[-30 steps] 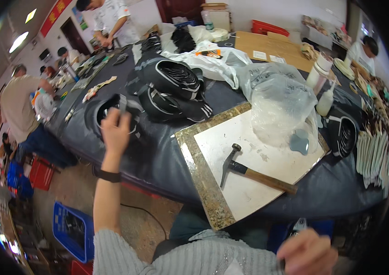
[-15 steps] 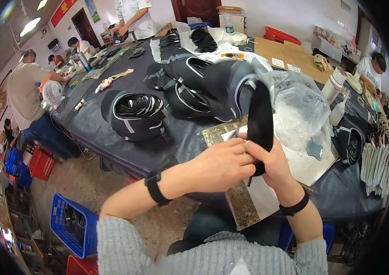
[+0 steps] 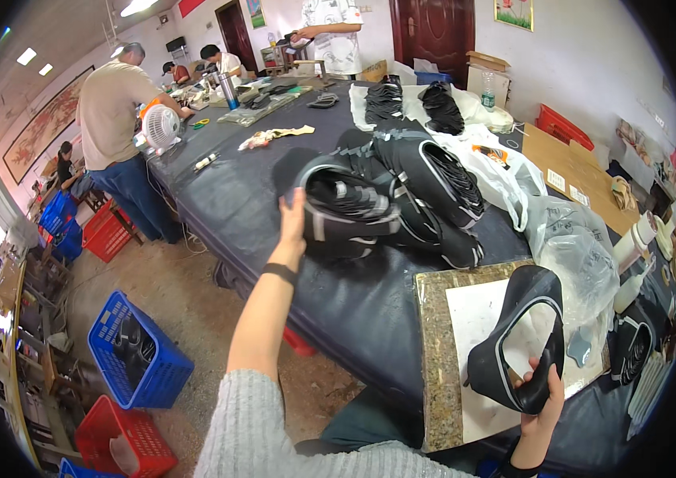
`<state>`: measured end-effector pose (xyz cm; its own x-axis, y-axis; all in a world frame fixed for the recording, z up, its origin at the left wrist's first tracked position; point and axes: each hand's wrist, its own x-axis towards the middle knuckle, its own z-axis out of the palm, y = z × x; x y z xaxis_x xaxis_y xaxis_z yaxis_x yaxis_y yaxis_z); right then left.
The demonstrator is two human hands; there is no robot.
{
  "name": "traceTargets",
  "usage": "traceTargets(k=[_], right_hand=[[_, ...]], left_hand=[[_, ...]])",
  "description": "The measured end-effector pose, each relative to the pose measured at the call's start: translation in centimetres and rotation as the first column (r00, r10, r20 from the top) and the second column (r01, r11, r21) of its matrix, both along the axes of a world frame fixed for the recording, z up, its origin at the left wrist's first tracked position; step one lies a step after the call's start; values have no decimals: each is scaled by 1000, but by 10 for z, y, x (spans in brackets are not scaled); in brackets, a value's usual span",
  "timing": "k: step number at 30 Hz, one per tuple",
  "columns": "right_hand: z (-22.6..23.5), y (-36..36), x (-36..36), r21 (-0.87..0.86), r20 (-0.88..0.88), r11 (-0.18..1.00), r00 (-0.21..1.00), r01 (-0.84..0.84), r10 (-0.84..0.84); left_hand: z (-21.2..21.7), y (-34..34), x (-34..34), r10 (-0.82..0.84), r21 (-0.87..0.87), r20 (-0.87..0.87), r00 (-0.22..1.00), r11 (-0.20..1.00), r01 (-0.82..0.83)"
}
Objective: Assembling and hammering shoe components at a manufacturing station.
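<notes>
My left hand reaches forward over the dark table and rests against the near left side of a bundle of nested black shoe uppers. Its visible fingers are stretched out along the bundle, which looks blurred. My right hand grips the lower end of a single black shoe upper, a curved loop with pale grey edging. This upper is held above a white sheet on a speckled stone slab. More stacked black uppers lie just right of the bundle.
Clear plastic bags, a white bottle and a squeeze bottle stand right of the slab. A small fan sits on the left table edge. Blue and red baskets stand on the floor. Other people work at the far end.
My hands have parted. The left has moved forward to the bundle of uppers, while the right has lowered the single upper toward the slab. The view has turned left.
</notes>
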<state>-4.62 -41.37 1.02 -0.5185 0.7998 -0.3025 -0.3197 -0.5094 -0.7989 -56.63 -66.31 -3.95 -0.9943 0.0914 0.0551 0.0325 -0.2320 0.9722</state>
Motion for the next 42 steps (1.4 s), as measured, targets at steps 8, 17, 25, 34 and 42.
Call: traceTargets(k=[8, 17, 25, 34, 42], right_hand=[[24, -19, -34, 37, -121, 995, 988, -92, 96], [58, -29, -101, 86, -202, 978, 958, -191, 205], [33, -44, -65, -53, -600, 939, 762, -341, 243], [38, -65, -30, 81, -470, 956, 835, -282, 286], [50, -72, -23, 337, -248, 937, 952, -92, 182]], left_hand=[[20, 58, 6, 214, -717, -58, 975, 670, -190], [129, 76, 284, -534, -488, -769, 353, 846, 216], [100, 95, 329, -765, -152, -392, 511, 601, 784], [119, 72, 347, -821, -113, -368, 436, 505, 856], [145, 71, 358, -648, -648, -759, -65, 761, -28]])
